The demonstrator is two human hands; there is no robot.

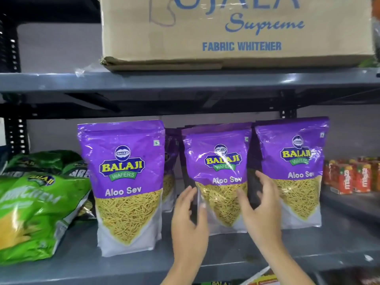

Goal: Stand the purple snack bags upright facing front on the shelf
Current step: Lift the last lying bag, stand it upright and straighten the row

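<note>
Three purple Aloo Sev bags stand upright, fronts toward me, on the grey shelf [86, 256]: a left bag [125, 182], a middle bag [221, 171] and a right bag [296, 167]. Another purple bag [170, 161] shows partly behind, between the left and middle ones. My left hand [189, 221] cups the middle bag's lower left edge, fingers spread. My right hand [259, 208] lies against its lower right edge, fingers apart. Both palms flank the bag; a firm grip is not evident.
Green snack bags [30, 212] lie slumped at the shelf's left. Red juice cartons [353, 177] stand at the far right. A cardboard box [236, 31] marked fabric whitener sits on the shelf above. More packets [261, 279] peek up from below the shelf's front edge.
</note>
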